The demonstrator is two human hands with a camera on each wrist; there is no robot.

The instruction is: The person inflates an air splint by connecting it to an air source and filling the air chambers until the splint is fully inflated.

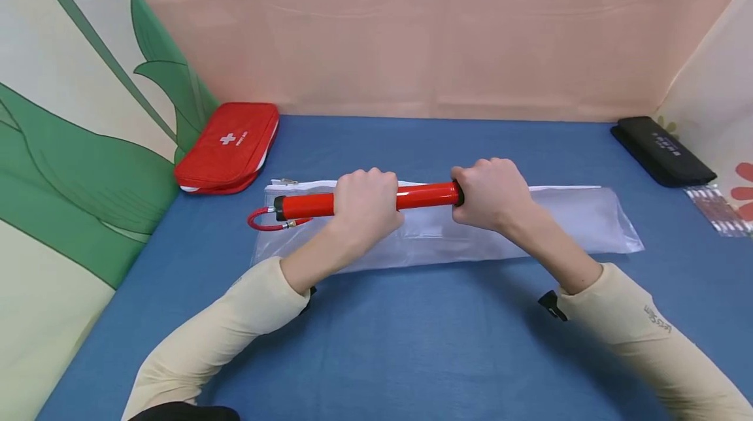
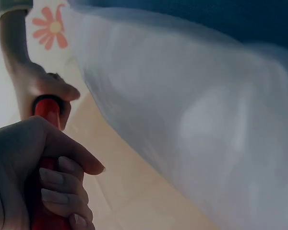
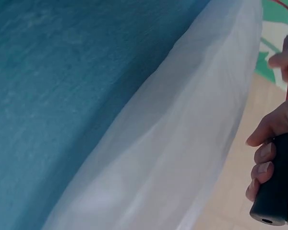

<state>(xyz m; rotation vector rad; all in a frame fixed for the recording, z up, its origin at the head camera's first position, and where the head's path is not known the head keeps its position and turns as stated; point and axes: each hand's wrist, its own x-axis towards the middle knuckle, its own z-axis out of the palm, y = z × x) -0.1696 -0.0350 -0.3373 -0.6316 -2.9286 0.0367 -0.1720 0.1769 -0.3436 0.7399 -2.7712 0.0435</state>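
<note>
A red hand pump (image 1: 426, 195) is held level above a translucent zip bag (image 1: 435, 235), in the middle of the head view. My left hand (image 1: 367, 202) wraps round its red barrel, thumb lying along it in the left wrist view. At the right end, my right hand (image 1: 491, 192) grips the black handle (image 3: 274, 184), whose free end shows below the fingers in the right wrist view. From the barrel's black left cap, a short red hose (image 1: 259, 219) loops back under the pump. Much of the handle is hidden by the right hand in the head view.
On the blue table cover (image 1: 423, 342), a red first aid case (image 1: 229, 146) lies at the back left. A black pouch (image 1: 661, 150) sits at the back right, with a small clear packet (image 1: 714, 212) before it. A pink cloth wall (image 1: 412, 35) rises behind.
</note>
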